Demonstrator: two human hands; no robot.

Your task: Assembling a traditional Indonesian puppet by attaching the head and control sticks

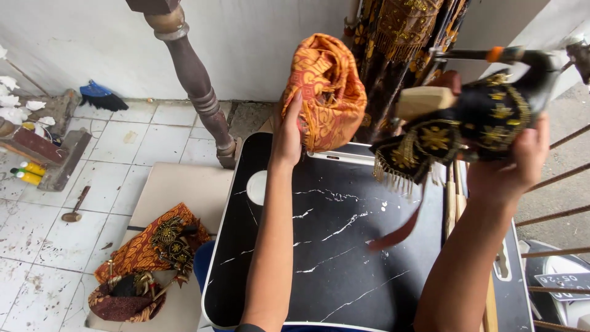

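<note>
My left hand is raised over the far edge of a black marble-patterned table and grips a bunched orange patterned cloth. My right hand holds up a puppet-like figure dressed in black fabric with gold embroidery and fringe. A pale wooden part and a dark rod with an orange band stick out of the figure. A reddish-brown strip hangs from it down to the tabletop.
A dark turned wooden post stands on the tiled floor behind the table. Another costumed figure in orange and black cloth lies on a beige board at the left. A blue brush, small bottles and a hammer lie further left.
</note>
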